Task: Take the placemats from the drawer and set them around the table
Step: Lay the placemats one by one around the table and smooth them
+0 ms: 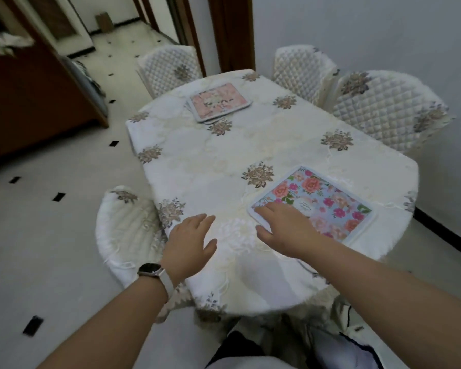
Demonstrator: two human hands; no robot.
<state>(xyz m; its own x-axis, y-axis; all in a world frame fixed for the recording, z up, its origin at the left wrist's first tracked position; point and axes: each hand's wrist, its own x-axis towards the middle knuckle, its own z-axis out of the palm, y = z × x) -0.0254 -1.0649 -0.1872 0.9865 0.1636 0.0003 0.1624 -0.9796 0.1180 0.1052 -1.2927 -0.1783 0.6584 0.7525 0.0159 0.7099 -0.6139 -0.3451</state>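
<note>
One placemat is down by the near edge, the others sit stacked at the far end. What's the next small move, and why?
Probably lift the right hand off the blue placemat and reach for the stack: that mat already lies flat, the fingers only rest on its corner, and the left hand holds nothing.

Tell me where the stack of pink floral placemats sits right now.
In the head view, the stack of pink floral placemats lies at the far end of the cloth-covered table, toward its left, just before the quilted white chair.
</note>
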